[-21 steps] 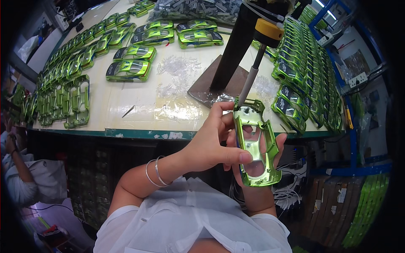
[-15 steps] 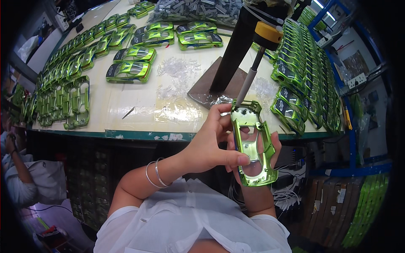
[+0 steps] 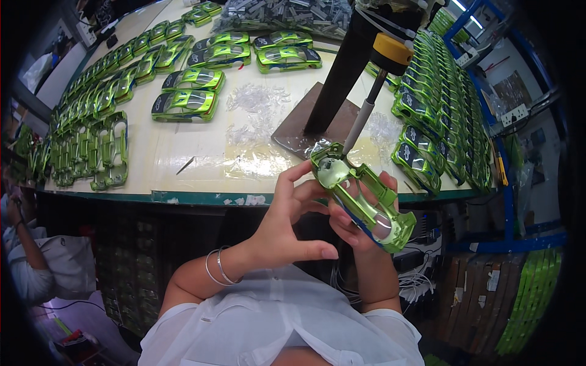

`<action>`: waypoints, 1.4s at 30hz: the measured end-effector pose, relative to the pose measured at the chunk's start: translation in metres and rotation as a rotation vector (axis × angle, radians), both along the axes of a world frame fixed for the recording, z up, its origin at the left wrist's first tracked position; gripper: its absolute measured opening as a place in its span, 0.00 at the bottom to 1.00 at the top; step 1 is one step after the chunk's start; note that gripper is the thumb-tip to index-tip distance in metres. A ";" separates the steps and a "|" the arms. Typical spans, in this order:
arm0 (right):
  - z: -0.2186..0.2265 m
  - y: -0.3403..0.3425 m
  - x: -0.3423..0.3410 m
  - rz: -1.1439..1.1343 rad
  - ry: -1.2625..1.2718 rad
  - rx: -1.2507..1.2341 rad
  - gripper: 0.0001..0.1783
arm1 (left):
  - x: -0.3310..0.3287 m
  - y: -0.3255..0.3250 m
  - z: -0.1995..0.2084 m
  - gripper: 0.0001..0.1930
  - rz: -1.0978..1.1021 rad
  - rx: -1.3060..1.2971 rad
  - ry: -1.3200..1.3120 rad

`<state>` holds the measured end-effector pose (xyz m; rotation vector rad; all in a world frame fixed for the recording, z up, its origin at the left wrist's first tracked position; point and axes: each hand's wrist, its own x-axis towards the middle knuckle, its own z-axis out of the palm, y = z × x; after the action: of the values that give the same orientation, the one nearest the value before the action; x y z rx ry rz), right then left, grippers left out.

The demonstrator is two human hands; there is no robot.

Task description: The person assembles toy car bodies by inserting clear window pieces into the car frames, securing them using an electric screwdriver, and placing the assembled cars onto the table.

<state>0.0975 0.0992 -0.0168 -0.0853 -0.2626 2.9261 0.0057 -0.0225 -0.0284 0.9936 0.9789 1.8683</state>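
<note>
A shiny green toy car body shell (image 3: pixel 360 198) is tilted, its hollow underside facing up. My right hand (image 3: pixel 360 229) grips it from beneath and along its right side, with part of the hand hidden behind it. My left hand (image 3: pixel 287 219) is open, thumb stretched away from the shell and fingers by its left edge; whether they touch it is hard to tell. Just past the shell's far end, a slim grey rod (image 3: pixel 360 125) with a yellow collar (image 3: pixel 392 50) points down at it. I cannot tell if the tip touches.
A black post (image 3: pixel 336 79) rises from a brown metal plate (image 3: pixel 299 116) on the table. Rows of green car shells (image 3: pixel 421 104) line the right and the left. Clear plastic scraps (image 3: pixel 256 100) lie midway, a bag of grey parts (image 3: pixel 287 18) behind. Another person's arm (image 3: pixel 30 244) shows at left.
The shell has turned, its far end swinging left and its near end right. My left thumb has come off it and spread away. My right hand still holds it.
</note>
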 end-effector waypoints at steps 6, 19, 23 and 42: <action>-0.003 0.012 0.001 0.113 0.134 -0.039 0.34 | 0.001 -0.004 0.000 0.56 -0.021 0.082 0.163; -0.004 0.021 0.003 0.232 0.171 -0.105 0.35 | 0.001 -0.003 0.004 0.59 -0.042 0.107 0.274; -0.002 0.023 0.003 0.249 0.166 -0.115 0.34 | 0.002 -0.005 0.006 0.60 -0.060 0.111 0.294; 0.003 0.020 0.006 0.202 0.101 0.003 0.37 | 0.006 -0.009 0.005 0.64 -0.104 0.089 0.232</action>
<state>0.1031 0.1193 -0.0135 0.0944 -0.2739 3.1183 0.0119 -0.0318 -0.0234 1.3122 0.9635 1.7500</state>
